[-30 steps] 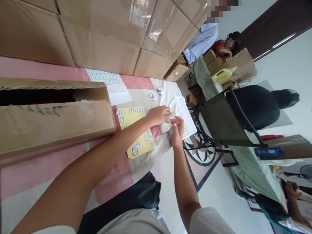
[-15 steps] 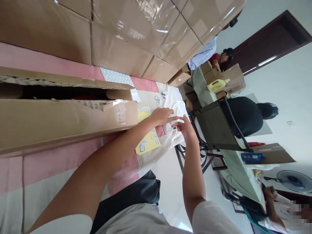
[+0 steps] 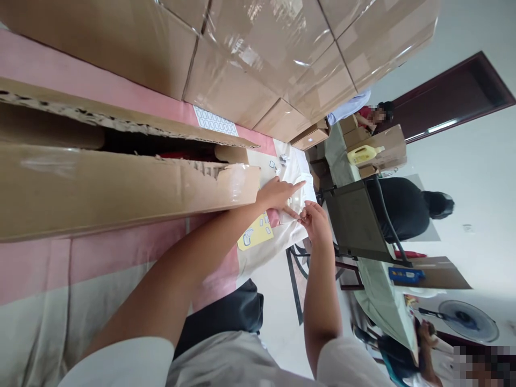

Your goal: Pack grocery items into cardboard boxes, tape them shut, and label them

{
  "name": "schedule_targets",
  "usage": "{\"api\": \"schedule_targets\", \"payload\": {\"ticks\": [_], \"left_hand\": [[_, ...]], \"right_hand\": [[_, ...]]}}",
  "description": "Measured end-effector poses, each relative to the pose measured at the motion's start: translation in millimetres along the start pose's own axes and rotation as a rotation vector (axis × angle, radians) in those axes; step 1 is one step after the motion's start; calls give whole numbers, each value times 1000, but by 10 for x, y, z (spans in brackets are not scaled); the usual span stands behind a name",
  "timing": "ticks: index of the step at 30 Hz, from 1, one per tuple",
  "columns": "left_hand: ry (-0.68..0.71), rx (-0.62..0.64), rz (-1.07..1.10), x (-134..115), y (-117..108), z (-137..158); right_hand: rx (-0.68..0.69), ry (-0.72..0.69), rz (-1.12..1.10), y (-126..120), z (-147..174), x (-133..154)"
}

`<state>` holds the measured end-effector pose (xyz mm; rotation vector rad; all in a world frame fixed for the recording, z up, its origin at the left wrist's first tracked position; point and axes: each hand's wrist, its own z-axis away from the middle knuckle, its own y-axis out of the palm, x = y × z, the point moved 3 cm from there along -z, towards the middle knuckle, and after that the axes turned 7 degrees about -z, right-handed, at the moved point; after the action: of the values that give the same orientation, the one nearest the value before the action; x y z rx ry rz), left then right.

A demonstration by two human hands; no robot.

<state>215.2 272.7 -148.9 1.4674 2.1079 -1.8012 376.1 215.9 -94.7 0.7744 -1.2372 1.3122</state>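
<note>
My left hand (image 3: 279,194) is over the table with its index finger stretched out and another digit reaching toward my right hand. My right hand (image 3: 317,219) is beside it, fingers curled and pinched together at the table's edge; anything between them is too small to make out. Partly under my left wrist lies a yellow sheet (image 3: 264,236) with several small blue-outlined white labels on it. A flat pale item on the cloth below my hands is mostly hidden. Beyond my left hand are a loose label (image 3: 272,164) and a crumpled scrap (image 3: 284,159).
A long open carton (image 3: 161,185) with torn edges stands left of my hands. Taped cartons (image 3: 229,80) are stacked behind it, near a printed label sheet (image 3: 215,121). Other people sit at tables to the right, near a yellow bottle (image 3: 363,155) and a fan (image 3: 467,321).
My view has shifted, so the cartons appear further right. My left index finger has straightened outward, and my right fingers have curled into a pinch.
</note>
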Motion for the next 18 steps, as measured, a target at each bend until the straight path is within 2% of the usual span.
{"api": "schedule_targets", "payload": {"ticks": [9,18], "left_hand": [[-19,26,7,-6,4,28],[-31,4,2,22,66,11]], "right_hand": [[-105,-85,18,3,124,-104],[-73,-137,-38,-67,275,-241]]}}
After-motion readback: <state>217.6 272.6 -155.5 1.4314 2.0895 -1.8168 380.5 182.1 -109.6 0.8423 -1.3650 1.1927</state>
